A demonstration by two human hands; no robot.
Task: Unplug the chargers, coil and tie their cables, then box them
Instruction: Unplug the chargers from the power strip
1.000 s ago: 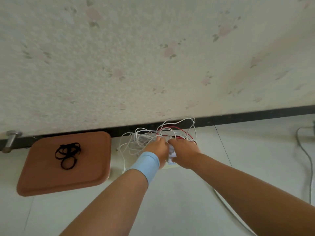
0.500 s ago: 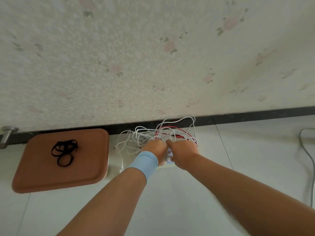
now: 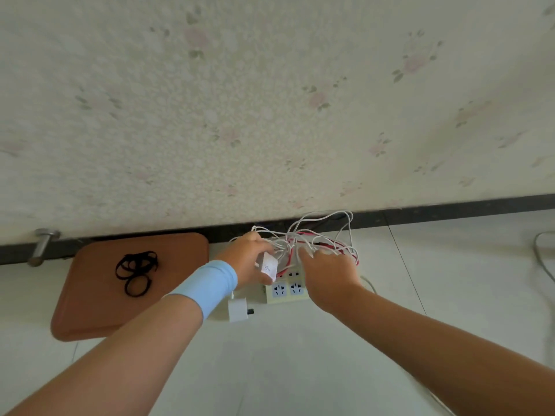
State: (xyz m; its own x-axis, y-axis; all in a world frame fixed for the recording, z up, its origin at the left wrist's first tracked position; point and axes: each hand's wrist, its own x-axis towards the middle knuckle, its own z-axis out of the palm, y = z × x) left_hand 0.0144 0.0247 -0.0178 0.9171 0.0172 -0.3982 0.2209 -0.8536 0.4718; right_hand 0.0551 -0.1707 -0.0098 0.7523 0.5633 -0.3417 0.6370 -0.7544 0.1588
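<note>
The left hand gripped a white charger near the power strip's 10 o'clock corner; a loose charger lay on the floor at its 8 o'clock. The right hand reached into the tangled cables at 12 o'clock, grip impossible to tell

Charger face marking: blurred, unreadable.

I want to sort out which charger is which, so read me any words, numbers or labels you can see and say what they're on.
White charger gripped in the left hand: a short grey print on its face, too blurred to read.
Second charger on the floor: no print shows.
Power strip: no readable text, only socket holes.
Nothing else carries lettering.
</note>
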